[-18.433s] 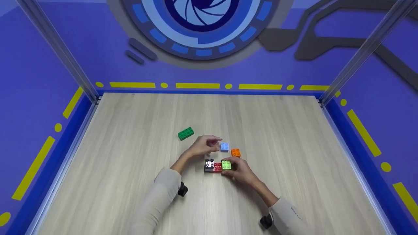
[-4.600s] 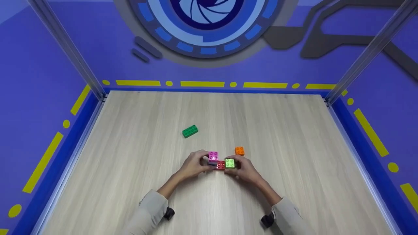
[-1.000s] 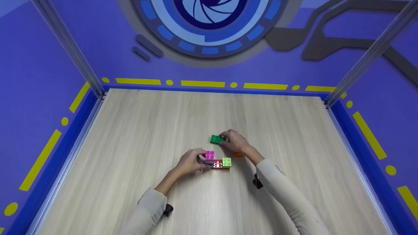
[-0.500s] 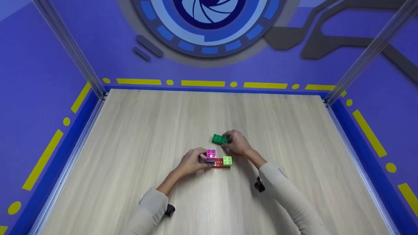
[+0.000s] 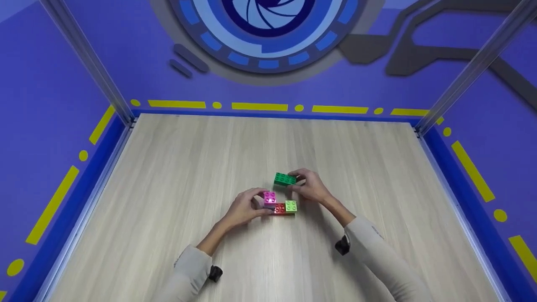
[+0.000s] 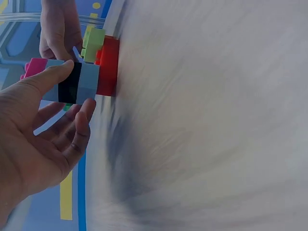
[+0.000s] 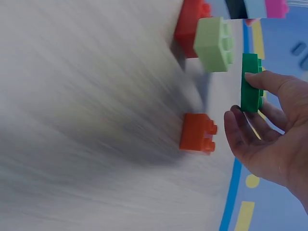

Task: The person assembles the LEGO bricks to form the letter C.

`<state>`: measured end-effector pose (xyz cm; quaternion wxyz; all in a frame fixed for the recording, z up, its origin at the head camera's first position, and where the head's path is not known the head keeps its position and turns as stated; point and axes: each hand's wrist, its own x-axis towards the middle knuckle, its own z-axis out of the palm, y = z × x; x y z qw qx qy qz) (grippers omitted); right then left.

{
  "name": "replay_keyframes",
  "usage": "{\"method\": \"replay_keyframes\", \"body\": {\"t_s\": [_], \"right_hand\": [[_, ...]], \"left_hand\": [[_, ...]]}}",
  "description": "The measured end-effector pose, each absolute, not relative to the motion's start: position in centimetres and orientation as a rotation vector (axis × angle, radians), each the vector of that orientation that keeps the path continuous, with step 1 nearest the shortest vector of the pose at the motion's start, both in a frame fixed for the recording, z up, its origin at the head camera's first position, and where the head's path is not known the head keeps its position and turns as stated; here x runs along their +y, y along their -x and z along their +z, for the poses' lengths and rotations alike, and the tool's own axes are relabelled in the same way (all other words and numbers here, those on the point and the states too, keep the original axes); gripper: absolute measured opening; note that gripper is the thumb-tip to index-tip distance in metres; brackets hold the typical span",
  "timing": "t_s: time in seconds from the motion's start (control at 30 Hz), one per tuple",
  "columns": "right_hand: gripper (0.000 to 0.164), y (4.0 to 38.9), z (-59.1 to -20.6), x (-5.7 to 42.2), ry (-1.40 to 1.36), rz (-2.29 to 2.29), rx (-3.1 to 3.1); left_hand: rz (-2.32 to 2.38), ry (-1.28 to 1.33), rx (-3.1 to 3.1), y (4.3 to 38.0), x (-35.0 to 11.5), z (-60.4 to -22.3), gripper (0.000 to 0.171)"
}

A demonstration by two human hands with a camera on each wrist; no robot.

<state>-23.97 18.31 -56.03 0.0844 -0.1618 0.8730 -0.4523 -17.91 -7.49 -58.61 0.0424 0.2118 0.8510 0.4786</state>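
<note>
1. Green brick (image 5: 284,179), pinched at its three-o'clock end by the right hand (image 5: 311,186), probably leaving the other end clear.
2. Pink-topped stack (image 5: 269,198), at the brick's seven o'clock, gripped by the left hand (image 5: 243,208), apparently for steadiness.

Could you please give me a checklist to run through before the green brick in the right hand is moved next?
1. Right hand has a grip on the rectangular green plastic brick: ok, pinched between thumb and fingers.
2. Left hand steadies the stack of coloured plastic bricks: ok.
3. Studs uncovered on the square pink plastic brick and the square lime-green plastic brick: ok, both show bare studs.
4. Green brick lined up over studs: not ok, it is held apart from the stack and slightly angled.
5. Square orange plastic brick clear of the stack: ok, it sits apart.
6. Stacked bricks pressed fully tight: cannot tell.
</note>
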Motion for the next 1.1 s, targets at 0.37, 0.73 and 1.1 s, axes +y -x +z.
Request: {"method": "replay_keyframes", "body": {"t_s": [0.37, 0.73, 1.1], "right_hand": [[0.039, 22.5, -53.5, 19.3, 0.623, -1.381, 2.52], [0.038, 21.8, -52.9, 20.2, 0.67, -1.404, 2.503], [0.041, 21.5, -52.8, 20.1, 0.647, -1.455, 2.483]], "left_hand": [[1.657, -0.672, 2.507, 17.8, -7.7, -57.7, 0.045], [1.707, -0.637, 2.507, 18.4, -7.2, -58.7, 0.039], [1.712, -0.587, 2.523, 19.6, -7.3, -58.3, 0.047]]}}
